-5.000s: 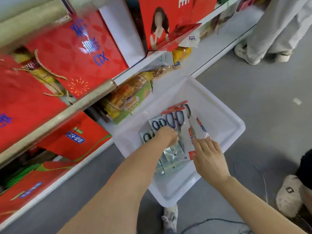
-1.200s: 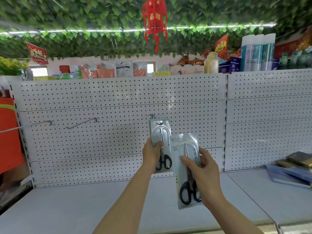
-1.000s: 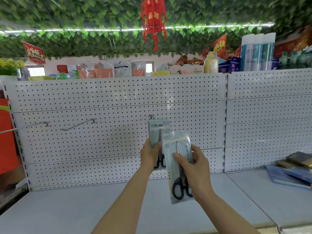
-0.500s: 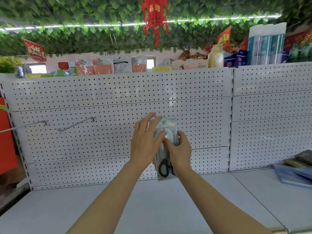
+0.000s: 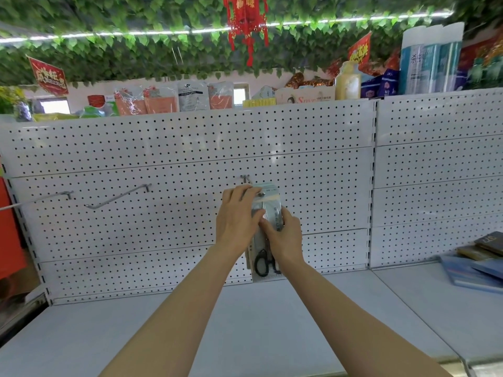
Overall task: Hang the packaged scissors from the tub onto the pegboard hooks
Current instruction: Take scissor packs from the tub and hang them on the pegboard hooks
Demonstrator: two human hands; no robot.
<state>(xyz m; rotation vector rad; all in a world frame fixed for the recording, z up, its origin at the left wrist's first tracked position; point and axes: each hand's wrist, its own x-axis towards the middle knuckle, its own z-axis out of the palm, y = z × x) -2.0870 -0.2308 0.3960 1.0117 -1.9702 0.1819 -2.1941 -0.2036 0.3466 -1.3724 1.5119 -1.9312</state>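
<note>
Shop aisle — leafy ceiling
Green vine ceiling (image 5: 109,36), light strip (image 5: 163,32), red lantern (image 5: 246,20) — white shelf (image 5: 245,336) below.

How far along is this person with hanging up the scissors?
Early on. One scissors pack is at the middle hook, with the left hand at its top and the right hand gripping its middle. Whether more packs hang behind it is hidden. The two left hooks are bare.

We see both hands at frame center: left hand (image 5: 237,216) and right hand (image 5: 285,235) holding scissors pack (image 5: 268,210) against pegboard (image 5: 163,213), top at hook (image 5: 246,179).
</note>
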